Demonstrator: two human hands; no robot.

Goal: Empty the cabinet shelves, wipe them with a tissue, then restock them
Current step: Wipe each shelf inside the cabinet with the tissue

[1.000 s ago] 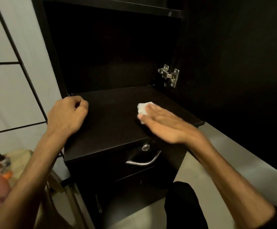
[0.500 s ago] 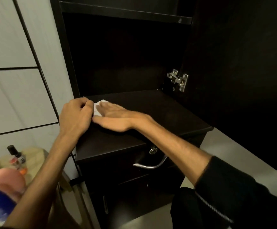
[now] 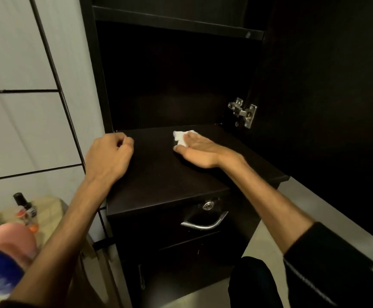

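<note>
The dark cabinet shelf (image 3: 159,174) is bare except for a white tissue (image 3: 181,136) lying near its middle back. My right hand (image 3: 197,150) lies flat on the shelf with straight fingers pressing the tissue down. My left hand (image 3: 108,156) rests at the shelf's left edge next to the cabinet's side panel, fingers curled loosely, with nothing seen in it. Another shelf (image 3: 176,21) spans the cabinet above.
The open cabinet door (image 3: 325,96) with a metal hinge (image 3: 244,112) stands at the right. Below the shelf is a drawer with a lock and chrome handle (image 3: 204,224). At lower left a small table (image 3: 47,210) holds several bottles, among them a pink one (image 3: 14,241).
My right hand slid the tissue from the shelf's left edge, beside my left hand, back toward the middle. My left hand stayed put.
</note>
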